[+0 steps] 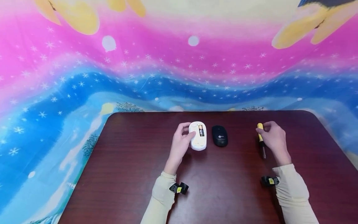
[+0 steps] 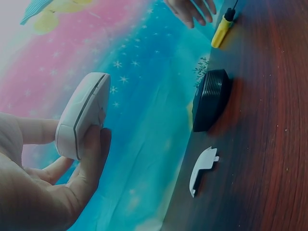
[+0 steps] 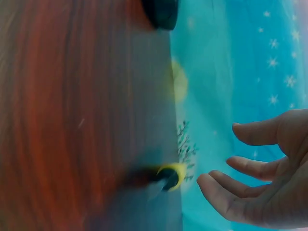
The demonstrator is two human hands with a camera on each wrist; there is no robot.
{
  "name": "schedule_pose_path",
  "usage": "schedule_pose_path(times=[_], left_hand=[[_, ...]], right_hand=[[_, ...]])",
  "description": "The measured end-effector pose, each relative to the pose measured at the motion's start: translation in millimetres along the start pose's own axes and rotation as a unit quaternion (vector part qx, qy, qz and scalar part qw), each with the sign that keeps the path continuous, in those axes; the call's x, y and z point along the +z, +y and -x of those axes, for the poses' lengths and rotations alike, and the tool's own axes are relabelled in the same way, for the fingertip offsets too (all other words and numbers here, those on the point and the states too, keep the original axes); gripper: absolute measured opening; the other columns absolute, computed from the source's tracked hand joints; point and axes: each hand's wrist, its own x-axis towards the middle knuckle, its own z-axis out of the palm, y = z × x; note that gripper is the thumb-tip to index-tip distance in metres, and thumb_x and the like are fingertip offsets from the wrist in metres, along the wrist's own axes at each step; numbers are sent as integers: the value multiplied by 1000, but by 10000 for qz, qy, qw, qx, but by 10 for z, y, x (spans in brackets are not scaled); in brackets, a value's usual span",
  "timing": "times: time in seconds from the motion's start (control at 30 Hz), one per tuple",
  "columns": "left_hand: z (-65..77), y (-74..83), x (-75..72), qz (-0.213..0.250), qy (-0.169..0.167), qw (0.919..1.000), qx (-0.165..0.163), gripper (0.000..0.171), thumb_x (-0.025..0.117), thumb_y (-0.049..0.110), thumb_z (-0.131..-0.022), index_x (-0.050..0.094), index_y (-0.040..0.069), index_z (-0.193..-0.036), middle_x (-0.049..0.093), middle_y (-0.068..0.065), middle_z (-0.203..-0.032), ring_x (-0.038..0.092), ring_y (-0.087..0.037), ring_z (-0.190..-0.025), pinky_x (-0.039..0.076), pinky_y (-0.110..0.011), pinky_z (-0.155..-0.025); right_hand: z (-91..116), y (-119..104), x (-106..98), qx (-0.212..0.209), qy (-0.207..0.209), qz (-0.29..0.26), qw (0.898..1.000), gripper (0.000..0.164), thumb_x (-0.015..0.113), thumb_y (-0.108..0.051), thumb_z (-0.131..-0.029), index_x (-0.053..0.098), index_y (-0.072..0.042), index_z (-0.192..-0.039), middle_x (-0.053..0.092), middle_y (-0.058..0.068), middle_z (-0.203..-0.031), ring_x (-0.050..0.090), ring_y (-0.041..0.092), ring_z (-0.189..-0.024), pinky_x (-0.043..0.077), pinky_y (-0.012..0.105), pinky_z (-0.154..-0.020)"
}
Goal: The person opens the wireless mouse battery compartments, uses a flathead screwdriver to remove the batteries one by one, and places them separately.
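My left hand (image 1: 180, 141) holds a white computer mouse (image 1: 198, 143) above the table, fingers and thumb on its sides. Its underside faces me, with the compartment uncovered and a battery (image 1: 201, 131) inside. On the table lies a white battery cover (image 2: 204, 166), visible in the left wrist view but hidden in the head view. My right hand (image 1: 275, 140) hovers beside a screwdriver (image 1: 260, 130) with a yellow and black handle. In the right wrist view that hand's fingers (image 3: 219, 195) are spread, with nothing between them, apart from the screwdriver.
A black mouse (image 1: 219, 136) lies on the dark reddish-brown wooden table (image 1: 223, 186), between the two hands. Behind the table hangs a colourful cloth (image 1: 173, 68) with snowflakes. Black wrist cameras sit at both sleeves.
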Motion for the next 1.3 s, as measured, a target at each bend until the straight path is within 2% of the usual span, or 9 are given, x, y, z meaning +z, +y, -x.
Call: schedule_pose_path(times=[0.17,0.4,0.57,0.73,0.87,1.0,1.2,1.3], left_hand=[[-9,-9,6,-61,30,10000,60,37,67,3,-95,59,0,-132,64,-17,-115,61,-13,-76,48,-26,-61],[-18,-26,22,-72,56,9999,77,37,67,1,-94,60,-1,-131,63,-17,-113,59,-12,-74,47,-26,-59],[-24,-38,20,-97,79,9998,121,37,67,1,-94,60,-1,-130,64,-17,-112,59,-12,-74,47,-28,-61],[-41,-47,22,-117,77,9998,140,36,67,1,-94,61,-1,-130,65,-18,-112,59,-11,-73,47,-29,-63],[-50,-49,31,-129,65,9998,117,36,67,1,-94,61,0,-130,65,-18,-113,59,-11,-73,46,-27,-60],[-61,-51,50,-115,50,9999,96,37,68,1,-94,60,-1,-130,64,-18,-113,59,-11,-73,47,-25,-58],[-61,-55,64,-88,30,9999,56,38,68,1,-94,60,-1,-131,65,-18,-115,60,-12,-73,48,-23,-57],[-55,-64,56,-111,56,9999,74,38,68,1,-94,61,-1,-130,65,-18,-114,60,-12,-73,47,-23,-55]], right_hand=[[-23,108,35,116,-211,270,9993,50,63,-16,-101,48,22,-130,59,39,-112,60,50,-96,53,54,-74],[-93,217,96,187,-473,437,9978,51,65,-13,-100,47,26,-128,65,35,-100,64,41,-81,49,35,-58],[-132,267,95,232,-601,369,9972,49,65,-10,-100,48,27,-126,65,37,-99,66,33,-72,51,33,-55],[-165,306,95,358,-777,55,9963,45,66,-7,-98,51,27,-124,65,40,-101,70,28,-66,60,39,-59],[-185,337,93,481,-971,-76,9941,47,66,-9,-100,51,28,-125,64,41,-105,73,30,-69,62,43,-65],[-197,383,63,563,-1031,-295,9926,45,66,-7,-99,53,28,-123,63,41,-105,74,28,-71,62,40,-64],[-166,398,-15,558,-926,-1114,9879,45,59,-8,-101,51,26,-129,60,37,-112,67,5,-69,62,34,-67],[-166,314,-49,300,-858,-1581,9832,48,56,-9,-104,45,25,-136,64,26,-111,64,-3,-73,61,30,-69]])
